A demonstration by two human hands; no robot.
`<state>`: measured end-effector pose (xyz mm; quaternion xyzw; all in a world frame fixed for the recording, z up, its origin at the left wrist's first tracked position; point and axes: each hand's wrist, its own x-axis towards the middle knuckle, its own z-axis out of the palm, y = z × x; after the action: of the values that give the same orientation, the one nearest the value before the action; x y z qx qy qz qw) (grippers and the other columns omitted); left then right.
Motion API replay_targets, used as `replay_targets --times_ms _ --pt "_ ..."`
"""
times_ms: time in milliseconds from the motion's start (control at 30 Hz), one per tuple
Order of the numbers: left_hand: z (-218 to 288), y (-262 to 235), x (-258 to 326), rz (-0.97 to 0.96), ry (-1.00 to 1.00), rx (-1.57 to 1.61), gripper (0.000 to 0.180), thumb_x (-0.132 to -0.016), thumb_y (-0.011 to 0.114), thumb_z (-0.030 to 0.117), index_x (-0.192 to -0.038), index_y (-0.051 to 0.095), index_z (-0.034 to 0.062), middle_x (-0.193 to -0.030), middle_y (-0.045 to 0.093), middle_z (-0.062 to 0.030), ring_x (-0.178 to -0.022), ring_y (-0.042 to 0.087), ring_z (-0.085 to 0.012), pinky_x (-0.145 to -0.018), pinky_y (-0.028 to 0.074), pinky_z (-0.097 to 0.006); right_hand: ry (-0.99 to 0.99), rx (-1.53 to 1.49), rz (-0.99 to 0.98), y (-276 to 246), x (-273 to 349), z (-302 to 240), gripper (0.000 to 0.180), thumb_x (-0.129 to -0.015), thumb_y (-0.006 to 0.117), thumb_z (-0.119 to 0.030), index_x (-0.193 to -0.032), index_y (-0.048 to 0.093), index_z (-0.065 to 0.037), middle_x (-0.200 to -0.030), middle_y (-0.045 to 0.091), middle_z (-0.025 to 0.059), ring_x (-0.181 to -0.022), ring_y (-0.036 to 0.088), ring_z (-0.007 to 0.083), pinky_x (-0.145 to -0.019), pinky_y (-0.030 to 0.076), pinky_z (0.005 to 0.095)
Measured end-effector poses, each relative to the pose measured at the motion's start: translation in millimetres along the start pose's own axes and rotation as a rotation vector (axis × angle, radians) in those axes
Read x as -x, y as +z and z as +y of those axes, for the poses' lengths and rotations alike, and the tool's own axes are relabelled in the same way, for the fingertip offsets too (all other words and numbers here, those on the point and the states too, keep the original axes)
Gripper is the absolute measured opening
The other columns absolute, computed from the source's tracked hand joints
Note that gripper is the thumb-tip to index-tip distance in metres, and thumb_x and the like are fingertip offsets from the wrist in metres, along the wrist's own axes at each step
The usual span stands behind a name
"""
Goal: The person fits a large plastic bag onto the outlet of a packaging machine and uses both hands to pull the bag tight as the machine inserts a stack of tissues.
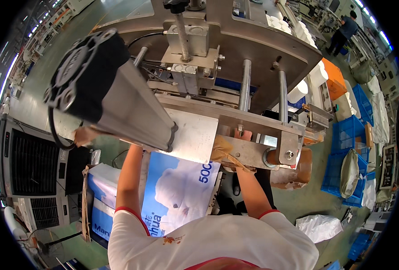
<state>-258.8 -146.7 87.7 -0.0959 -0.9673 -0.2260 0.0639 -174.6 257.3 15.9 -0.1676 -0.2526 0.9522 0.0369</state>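
Observation:
Both of my hands are hidden beneath the machine, so their fingers do not show. My left forearm (130,180) reaches up under the large metal air cylinder (134,108) with its black end cap. On the other side, my right forearm (252,191) passes under a steel bar (253,152) wrapped at one end with brown tape (223,150). Between the arms lies a blue and white printed plastic sheet or bag (177,193) with a white bear picture. Its far end goes under a bare metal plate (192,135). Whether either hand touches it cannot be seen.
Left of me are more blue printed packs (104,189) and a grey air cooler (33,162). White rolls (298,92) stand beyond the machine's right side. A cardboard box (298,168), blue crates (343,166) and a white sack (318,227) are rightward. Another person (343,31) stands far off.

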Motion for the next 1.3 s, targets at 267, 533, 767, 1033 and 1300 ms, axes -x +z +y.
replay_targets --times_ms 267,533,767,1033,1300 --pt "28 12 1 0.08 -0.018 0.011 0.045 -0.083 0.055 0.041 -0.115 0.059 0.0086 -0.122 0.055 -0.0141 -0.117 0.046 -0.0317 -0.098 0.034 -0.042 0.336 -0.382 -0.386 20 -27 29 0.028 -0.091 0.054 -0.023 -0.111 0.058 -0.003 -0.1 0.063 0.0112 -0.09 0.061 0.019 -0.08 0.049 0.0311" --pt "32 7 -5 0.094 -0.042 0.021 0.045 -0.083 0.055 0.04 -0.114 0.059 0.0085 -0.122 0.055 -0.0143 -0.117 0.046 -0.0322 -0.098 0.034 -0.042 0.061 -0.129 -0.259 44 -14 29 0.029 -0.091 0.054 -0.02 -0.114 0.057 -0.002 -0.102 0.062 0.0104 -0.089 0.06 0.0177 -0.08 0.049 0.0285" --pt "34 7 -1 0.099 -0.043 0.02 0.044 -0.083 0.055 0.04 -0.113 0.059 0.0084 -0.121 0.055 -0.0146 -0.117 0.046 -0.0326 -0.098 0.034 -0.042 -0.289 0.236 -0.146 55 -1 30 0.029 -0.092 0.054 -0.017 -0.116 0.056 -0.001 -0.104 0.061 0.0098 -0.088 0.06 0.0165 -0.08 0.048 0.0263" --pt "23 -9 -4 0.1 -0.056 0.03 0.043 -0.083 0.055 0.04 -0.113 0.06 0.0083 -0.121 0.055 -0.0148 -0.116 0.046 -0.0331 -0.098 0.035 -0.042 -0.27 0.101 -0.175 74 7 2 0.027 -0.092 0.054 -0.014 -0.115 0.058 -0.001 -0.102 0.062 0.0086 -0.087 0.059 0.0142 -0.079 0.048 0.024" --pt "72 7 54 0.13 -0.082 -0.275 0.046 -0.087 0.052 0.038 -0.121 0.052 0.0063 -0.127 0.048 -0.0189 -0.123 0.039 -0.0357 -0.103 0.022 -0.054 -0.164 0.911 0.132 46 76 -12 0.016 -0.09 0.054 -0.009 -0.102 0.062 -0.003 -0.089 0.063 0.0042 -0.081 0.058 0.0119 -0.075 0.047 0.0261"
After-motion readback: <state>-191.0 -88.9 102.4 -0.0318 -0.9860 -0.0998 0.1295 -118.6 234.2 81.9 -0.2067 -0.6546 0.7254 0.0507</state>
